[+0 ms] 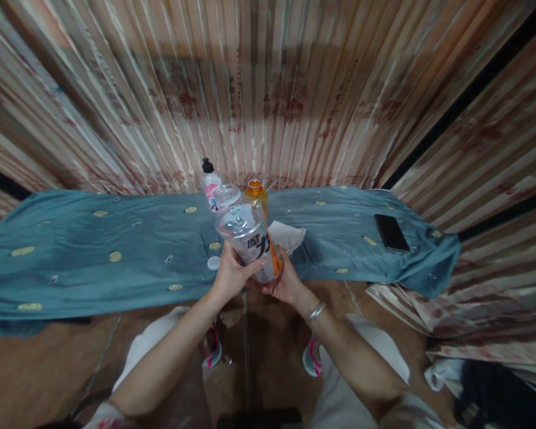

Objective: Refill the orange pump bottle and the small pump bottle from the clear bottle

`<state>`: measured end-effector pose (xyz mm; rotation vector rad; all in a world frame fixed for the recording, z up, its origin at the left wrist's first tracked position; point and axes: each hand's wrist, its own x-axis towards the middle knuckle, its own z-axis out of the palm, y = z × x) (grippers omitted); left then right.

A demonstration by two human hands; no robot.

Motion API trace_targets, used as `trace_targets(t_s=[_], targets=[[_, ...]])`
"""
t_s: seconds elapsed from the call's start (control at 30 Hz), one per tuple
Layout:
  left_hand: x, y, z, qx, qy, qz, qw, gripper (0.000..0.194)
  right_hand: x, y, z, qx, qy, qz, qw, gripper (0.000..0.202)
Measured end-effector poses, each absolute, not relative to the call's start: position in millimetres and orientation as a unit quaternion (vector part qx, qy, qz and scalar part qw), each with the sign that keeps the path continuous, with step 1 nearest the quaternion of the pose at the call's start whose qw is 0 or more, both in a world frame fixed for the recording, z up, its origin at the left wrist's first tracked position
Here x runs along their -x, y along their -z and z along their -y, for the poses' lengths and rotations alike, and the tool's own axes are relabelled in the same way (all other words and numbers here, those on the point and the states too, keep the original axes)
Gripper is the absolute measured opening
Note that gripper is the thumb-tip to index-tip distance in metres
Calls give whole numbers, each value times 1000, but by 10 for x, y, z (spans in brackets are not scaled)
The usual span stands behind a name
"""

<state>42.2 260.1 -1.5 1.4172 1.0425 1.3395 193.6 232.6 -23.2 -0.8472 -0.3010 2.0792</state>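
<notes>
Both hands hold a clear plastic container (245, 235) with large dark characters on its side, over the front edge of the cloth-covered surface. My left hand (232, 271) is closed round its left side, thumb across the front. Against its lower right side presses my right hand (288, 283), with fingers partly hidden underneath. A wide clear bottle neck (227, 195) shows just beyond the container; whether it belongs to the same piece I cannot tell. Behind stands an uncapped orange bottle (256, 192), partly covered. A white cap (213, 263) lies left of my left hand.
A pump bottle (209, 179) with a black top stands at the back. White tissue or cloth (286, 236) lies right of the container, and a black phone (390, 232) farther right. The teal patterned cloth (147, 238) covers the surface; curtains (268, 89) hang close behind.
</notes>
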Motion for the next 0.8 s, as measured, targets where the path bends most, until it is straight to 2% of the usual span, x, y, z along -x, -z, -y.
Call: trace_targets(t_s=[0.07,0.23,0.3,0.63,0.8], targets=[[-330,-47,-2634,-567,-535,-412,471,75,-1889,250,-2370,363,-818,168,413,68],[-105,-139,-2719,-561,-543,-421,462,81,-1853,235,-2490,483,-688,271,469,33],[-17,-140,-2771,-553,-552,-433,450,83,-1876,212,-2534,504,-645,308,485,26],[484,-111,-3162,-556,-607,-463,329,95,-2033,204,-2703,560,-515,393,516,17],[668,-35,-3283,-544,-611,-509,268,92,-2089,168,-2735,667,-320,484,467,22]])
